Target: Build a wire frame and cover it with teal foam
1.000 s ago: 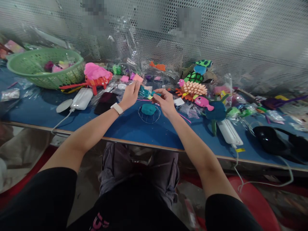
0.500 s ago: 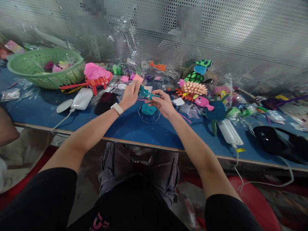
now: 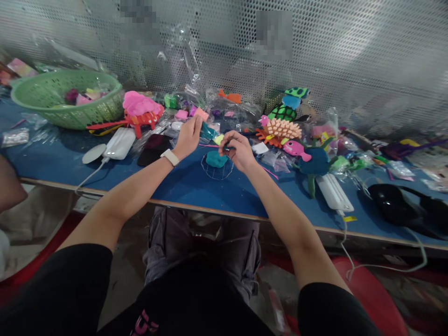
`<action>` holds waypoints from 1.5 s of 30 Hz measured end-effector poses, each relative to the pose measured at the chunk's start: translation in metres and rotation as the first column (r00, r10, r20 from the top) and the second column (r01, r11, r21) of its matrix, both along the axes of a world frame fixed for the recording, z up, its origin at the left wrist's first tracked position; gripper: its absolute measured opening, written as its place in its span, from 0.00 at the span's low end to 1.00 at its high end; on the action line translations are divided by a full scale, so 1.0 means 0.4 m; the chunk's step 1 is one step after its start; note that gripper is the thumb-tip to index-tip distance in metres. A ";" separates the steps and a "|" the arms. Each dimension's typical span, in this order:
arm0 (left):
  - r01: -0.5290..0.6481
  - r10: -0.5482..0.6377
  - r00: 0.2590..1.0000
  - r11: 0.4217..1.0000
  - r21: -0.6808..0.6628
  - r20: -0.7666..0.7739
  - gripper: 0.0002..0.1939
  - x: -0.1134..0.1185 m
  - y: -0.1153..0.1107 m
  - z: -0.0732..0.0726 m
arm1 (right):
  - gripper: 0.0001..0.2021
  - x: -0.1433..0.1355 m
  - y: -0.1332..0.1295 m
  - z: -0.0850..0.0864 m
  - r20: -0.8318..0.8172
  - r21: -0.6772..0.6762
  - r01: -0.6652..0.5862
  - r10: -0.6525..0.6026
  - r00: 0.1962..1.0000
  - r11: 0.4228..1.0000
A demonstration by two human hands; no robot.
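Observation:
My left hand (image 3: 189,136), with a pale band at the wrist, is closed on a teal lump of modelling clay (image 3: 208,131) that sticks out past the fingertips; a clear wrapper may be round it. Close by on the right, my right hand (image 3: 239,150) has its fingers pinched together, with a bit of dark teal showing between them. Below the hands, a teal clay blob (image 3: 216,159) lies on a round wire frame (image 3: 220,176) on the blue table (image 3: 196,191). A small pale yellow piece (image 3: 219,139) shows between the hands.
Clay animals, among them a pink fish (image 3: 295,148), stand at the right. A green basket (image 3: 66,114) and a red-and-pink clay figure (image 3: 142,112) are at the left. White power banks (image 3: 119,143) with cables lie on the table. Perforated metal (image 3: 224,56) rises behind.
Teal clay stretched between both hands has parted. My right hand's fingers have curled in around a small piece, and the yellow bit is now visible. My left hand has hardly moved.

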State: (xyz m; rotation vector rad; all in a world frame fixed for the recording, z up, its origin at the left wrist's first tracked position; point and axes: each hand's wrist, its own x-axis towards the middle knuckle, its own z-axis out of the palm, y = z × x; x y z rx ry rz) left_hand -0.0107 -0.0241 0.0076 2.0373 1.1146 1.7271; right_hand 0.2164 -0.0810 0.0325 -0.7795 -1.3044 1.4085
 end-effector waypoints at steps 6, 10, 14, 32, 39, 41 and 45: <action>0.006 -0.006 1.000 1.000 -0.008 -0.023 0.40 0.002 -0.004 -0.001 | 0.09 0.019 0.018 -0.009 -0.049 -0.098 -0.003 -0.002 0.999 0.995; -0.008 0.006 0.998 1.000 -0.023 -0.056 0.41 0.000 -0.003 -0.002 | 0.14 0.019 0.022 -0.009 -0.014 -0.105 0.008 -0.009 1.000 0.994; 0.015 -0.016 0.999 0.999 -0.032 -0.043 0.41 -0.001 -0.004 -0.002 | 0.14 0.004 0.014 -0.011 0.024 0.018 0.081 -0.081 0.996 0.997; 0.007 -0.009 0.999 0.999 -0.039 -0.040 0.40 -0.009 0.008 -0.017 | 0.30 0.021 0.038 -0.058 0.323 0.497 0.054 -0.242 0.915 0.866; -0.020 0.017 0.997 0.999 -0.046 -0.074 0.40 -0.002 -0.001 -0.009 | 0.30 0.013 0.030 -0.056 0.328 0.571 0.085 -0.322 0.888 0.817; -0.013 0.009 0.998 0.998 -0.057 -0.066 0.41 0.000 -0.001 -0.008 | 0.30 0.011 0.032 -0.057 0.304 0.556 0.121 -0.336 0.891 0.823; 0.018 -0.020 0.998 0.999 -0.030 -0.056 0.41 0.002 0.000 -0.012 | 0.27 0.012 0.031 -0.053 0.285 0.526 0.122 -0.310 0.907 0.842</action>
